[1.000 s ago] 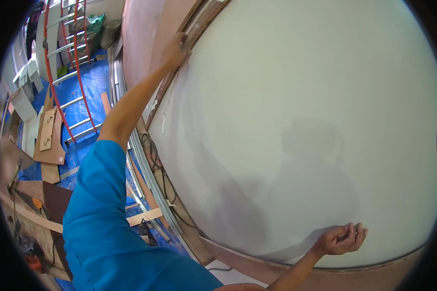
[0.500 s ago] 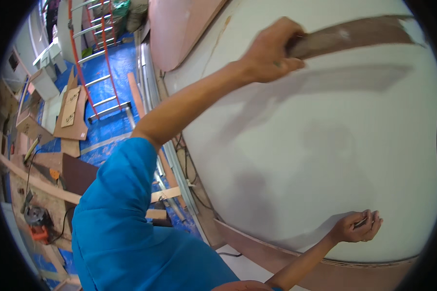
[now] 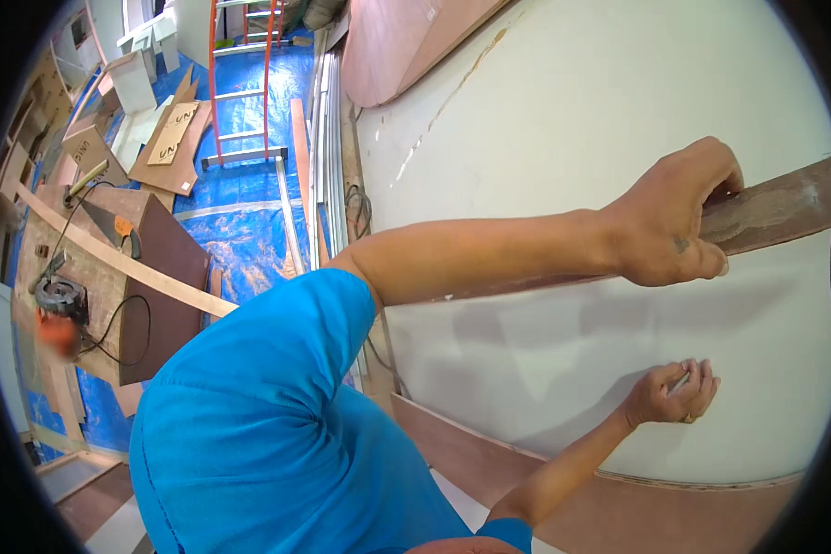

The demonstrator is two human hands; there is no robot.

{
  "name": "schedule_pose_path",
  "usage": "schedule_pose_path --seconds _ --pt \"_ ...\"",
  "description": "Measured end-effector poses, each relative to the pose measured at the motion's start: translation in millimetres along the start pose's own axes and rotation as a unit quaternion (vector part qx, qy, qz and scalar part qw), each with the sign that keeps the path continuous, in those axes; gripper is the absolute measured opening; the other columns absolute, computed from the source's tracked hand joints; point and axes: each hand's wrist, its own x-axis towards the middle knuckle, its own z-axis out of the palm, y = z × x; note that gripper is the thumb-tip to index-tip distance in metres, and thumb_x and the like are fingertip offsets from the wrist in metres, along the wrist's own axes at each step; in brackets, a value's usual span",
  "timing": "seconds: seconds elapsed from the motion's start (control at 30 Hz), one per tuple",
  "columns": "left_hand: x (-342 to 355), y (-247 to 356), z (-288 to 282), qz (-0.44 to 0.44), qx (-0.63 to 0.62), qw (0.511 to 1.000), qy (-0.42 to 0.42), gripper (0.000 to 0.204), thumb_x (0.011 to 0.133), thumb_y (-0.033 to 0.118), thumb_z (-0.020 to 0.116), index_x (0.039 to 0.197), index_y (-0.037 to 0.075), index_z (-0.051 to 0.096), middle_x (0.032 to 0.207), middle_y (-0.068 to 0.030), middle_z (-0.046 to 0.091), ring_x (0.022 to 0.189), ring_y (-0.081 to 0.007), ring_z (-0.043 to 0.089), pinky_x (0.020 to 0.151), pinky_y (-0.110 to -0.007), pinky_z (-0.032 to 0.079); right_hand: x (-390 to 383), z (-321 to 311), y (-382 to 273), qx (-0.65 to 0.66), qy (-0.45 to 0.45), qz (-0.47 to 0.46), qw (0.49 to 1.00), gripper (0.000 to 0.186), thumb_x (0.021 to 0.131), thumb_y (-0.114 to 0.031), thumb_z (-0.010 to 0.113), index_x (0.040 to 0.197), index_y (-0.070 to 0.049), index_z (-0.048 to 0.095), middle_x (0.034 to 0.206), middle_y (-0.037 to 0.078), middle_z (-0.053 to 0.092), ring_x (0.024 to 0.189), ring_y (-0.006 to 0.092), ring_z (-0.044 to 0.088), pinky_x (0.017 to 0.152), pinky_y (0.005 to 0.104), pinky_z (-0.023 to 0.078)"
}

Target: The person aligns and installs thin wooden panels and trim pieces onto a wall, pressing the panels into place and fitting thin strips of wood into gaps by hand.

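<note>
My left hand (image 3: 665, 222) grips a long, worn brown wooden strip (image 3: 785, 208), which lies at an angle in front of the large white panel (image 3: 563, 111) and runs behind my forearm. Lower down, my right hand (image 3: 674, 392) is closed near the panel's surface, fingers curled around something small that I cannot make out. Streaks of brown and white residue mark the panel's upper left, beside a pink plywood piece (image 3: 406, 51). A curved plywood edge (image 3: 563, 499) borders the panel's bottom.
To the left are a wooden workbench (image 3: 102, 355) with an orange-and-black power tool (image 3: 60, 305) and cables, a long light batten (image 3: 129, 263), an orange ladder (image 3: 266, 102), cardboard and board offcuts (image 3: 157, 166), metal profiles (image 3: 325, 148) and blue floor sheeting (image 3: 231, 231).
My left hand has moved rightward with the strip and is lower than half a second ago. My right hand has risen slightly. My view has shifted, showing more of the workbench.
</note>
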Motion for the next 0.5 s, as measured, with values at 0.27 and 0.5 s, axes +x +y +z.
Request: schedule_pose_path --seconds 0.27,0.5 --pt "-48.2 53.0 49.2 -0.151 -0.079 0.984 -0.046 0.057 0.070 0.019 0.082 0.114 0.001 0.050 0.099 -0.0110 0.054 0.085 -0.0179 0.058 0.073 -0.034 0.048 2.8 -9.0 5.5 0.066 0.028 -0.001 0.997 0.007 0.085 -0.004 0.064 0.092 -0.002 0.068 0.104 0.012 0.071 0.106 0.0373 0.067 0.088 0.0487 0.054" --pt "-115.8 64.1 92.3 -0.229 -0.111 0.965 -0.069 0.058 0.075 0.016 0.082 0.119 0.002 0.047 0.110 -0.0111 0.053 0.097 -0.0181 0.060 0.081 -0.035 0.050 3.1 -9.4 8.2 0.139 0.061 0.012 0.988 0.019 0.091 -0.019 0.069 0.101 -0.004 0.062 0.102 0.012 0.068 0.092 0.0343 0.068 0.077 0.0482 0.055"
